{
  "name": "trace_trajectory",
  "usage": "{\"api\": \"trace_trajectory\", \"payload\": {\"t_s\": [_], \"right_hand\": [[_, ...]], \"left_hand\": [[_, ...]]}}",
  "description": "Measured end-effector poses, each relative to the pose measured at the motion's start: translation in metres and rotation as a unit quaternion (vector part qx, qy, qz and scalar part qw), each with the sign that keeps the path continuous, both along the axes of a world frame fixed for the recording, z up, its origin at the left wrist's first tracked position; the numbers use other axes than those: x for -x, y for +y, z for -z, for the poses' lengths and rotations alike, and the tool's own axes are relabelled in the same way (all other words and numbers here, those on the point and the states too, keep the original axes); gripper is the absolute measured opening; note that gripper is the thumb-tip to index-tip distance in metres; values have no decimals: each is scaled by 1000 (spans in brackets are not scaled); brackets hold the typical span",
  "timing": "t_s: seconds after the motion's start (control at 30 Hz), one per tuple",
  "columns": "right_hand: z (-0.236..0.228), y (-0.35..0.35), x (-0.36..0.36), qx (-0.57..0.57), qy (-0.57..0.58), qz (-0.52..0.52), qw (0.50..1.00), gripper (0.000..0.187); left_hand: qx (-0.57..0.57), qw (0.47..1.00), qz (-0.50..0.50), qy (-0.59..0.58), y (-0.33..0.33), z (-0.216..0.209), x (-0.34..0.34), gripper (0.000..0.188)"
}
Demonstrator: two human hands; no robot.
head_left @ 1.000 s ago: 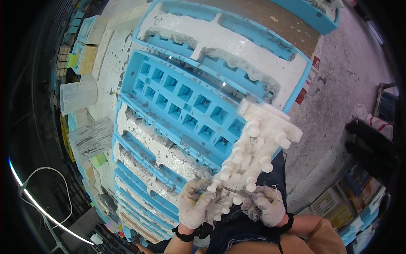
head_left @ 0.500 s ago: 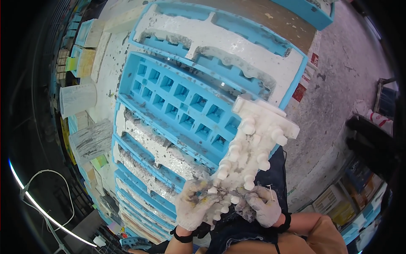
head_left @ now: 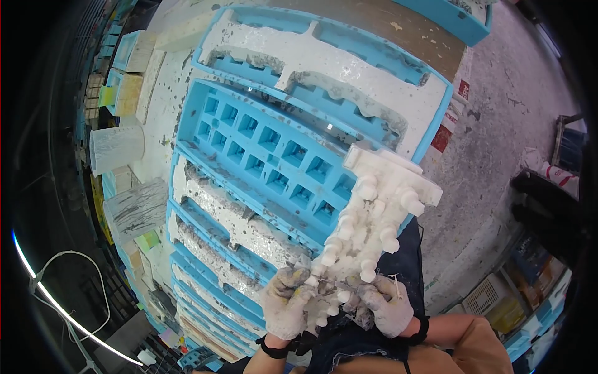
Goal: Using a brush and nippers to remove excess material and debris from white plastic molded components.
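A long white cast piece (head_left: pixel 361 212) with rows of rounded knobs lies tilted. Its wide far end rests over the right edge of a blue mold (head_left: pixel 261 159) with two rows of square hollows. My left hand (head_left: pixel 286 302), in a stained white glove, is closed at the near end, fingertips pinching the cast by a knob. My right hand (head_left: pixel 389 308), gloved alike, is closed against the other side, beside ragged greyish scraps. A thin pale strip stands up by its fingers; what they grip is hidden. Something thin and dark shows between both hands, too small to name.
Beyond lies another blue mold (head_left: pixel 324 62) filled with white material. More filled molds (head_left: pixel 215 199) are lined up toward me on the left. A translucent tub (head_left: pixel 116 149) and a streaked grey container (head_left: pixel 137 209) stand at the left. A perforated crate (head_left: pixel 483 296) sits at lower right.
My left hand has shifted slightly right and its fingers have turned a little. The right hand and the white cast piece stay nearly in place.
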State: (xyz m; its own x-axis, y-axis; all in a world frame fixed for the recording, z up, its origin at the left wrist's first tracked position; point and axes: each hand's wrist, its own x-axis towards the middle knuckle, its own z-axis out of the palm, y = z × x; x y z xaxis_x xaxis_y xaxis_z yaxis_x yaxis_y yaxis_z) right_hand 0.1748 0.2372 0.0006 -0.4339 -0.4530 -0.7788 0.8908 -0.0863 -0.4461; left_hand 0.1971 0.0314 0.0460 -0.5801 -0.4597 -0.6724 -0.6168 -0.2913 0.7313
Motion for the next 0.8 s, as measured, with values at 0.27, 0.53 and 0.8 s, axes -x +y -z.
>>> {"api": "trace_trajectory", "payload": {"t_s": [0.27,0.53,0.8], "right_hand": [[-3,1,6,7,-19,-2,1000,29],[-1,-1,2,17,-38,29,999,27],[-4,-1,9,9,-1,-40,999,32]], "left_hand": [[-6,1000,-15,2,3,-1,1,32],[4,1000,12,24,1,3,-2,26],[-15,1000,-12,-4,3,-2,2,27]]}}
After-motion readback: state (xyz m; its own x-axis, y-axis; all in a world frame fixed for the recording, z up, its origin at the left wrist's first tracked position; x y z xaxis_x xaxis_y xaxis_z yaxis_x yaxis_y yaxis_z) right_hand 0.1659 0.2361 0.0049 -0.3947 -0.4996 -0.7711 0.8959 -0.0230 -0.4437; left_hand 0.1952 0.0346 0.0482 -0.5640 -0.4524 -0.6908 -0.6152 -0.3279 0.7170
